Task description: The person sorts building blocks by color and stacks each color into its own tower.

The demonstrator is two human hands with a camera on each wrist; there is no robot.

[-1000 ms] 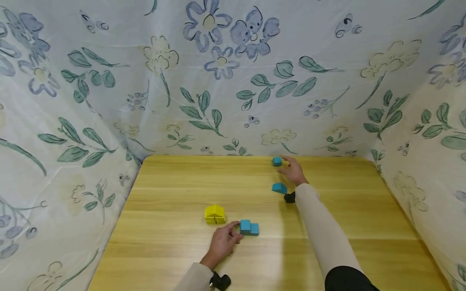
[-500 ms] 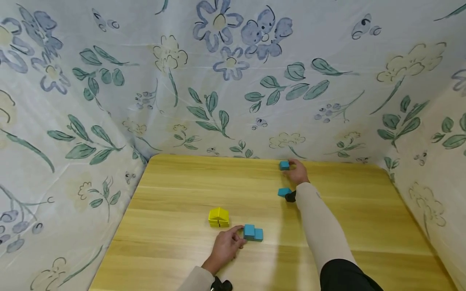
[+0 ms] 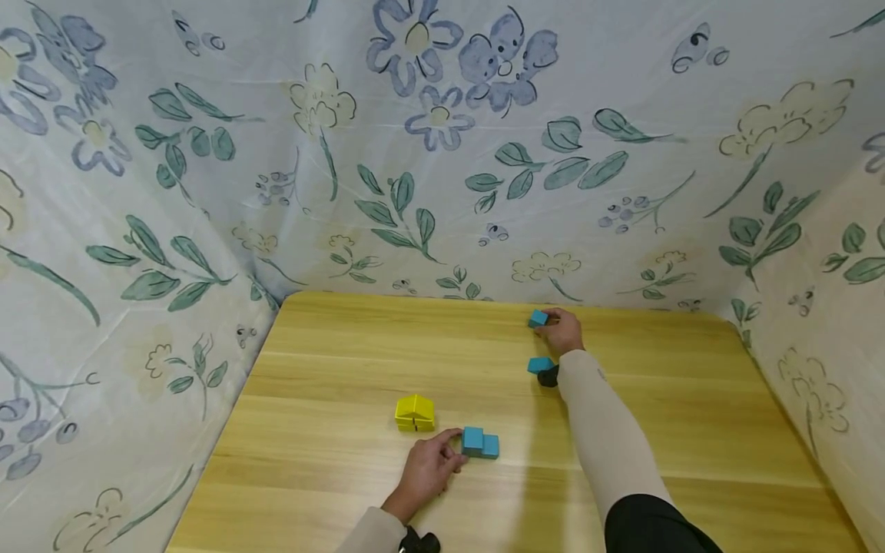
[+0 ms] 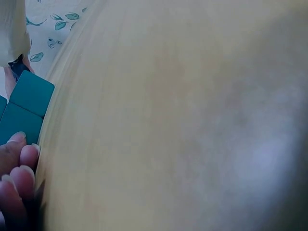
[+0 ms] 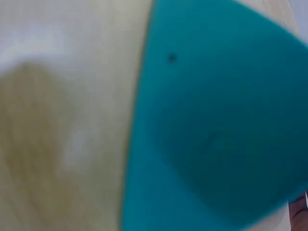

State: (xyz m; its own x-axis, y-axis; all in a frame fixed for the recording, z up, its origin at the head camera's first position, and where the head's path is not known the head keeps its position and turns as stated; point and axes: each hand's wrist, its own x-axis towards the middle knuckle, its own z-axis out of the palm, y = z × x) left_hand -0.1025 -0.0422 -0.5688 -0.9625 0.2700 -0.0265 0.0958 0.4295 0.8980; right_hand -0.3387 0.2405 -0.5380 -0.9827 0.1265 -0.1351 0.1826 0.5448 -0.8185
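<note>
My right hand (image 3: 561, 330) reaches to the far side of the table and pinches a small blue block (image 3: 538, 319), which is turned at an angle. Just nearer, a blue block with a slanted side (image 3: 539, 365) lies by the wrist camera, partly hidden by it; its teal face (image 5: 226, 106) fills much of the right wrist view. At the table's middle my left hand (image 3: 427, 470) holds the left side of a group of blue blocks (image 3: 473, 442), thumb in front and index finger behind. That group steps down to a lower block (image 3: 490, 446) on its right.
A small yellow house-like block stack (image 3: 415, 413) stands just beyond the left hand. The wooden table (image 3: 332, 353) ends at the back against a flower-printed cloth (image 3: 387, 207), which also hangs along both sides.
My right fingers have closed on the far blue block and turned it, drawing it slightly nearer. The head view has shifted a little. My left hand stays at its blue blocks.
</note>
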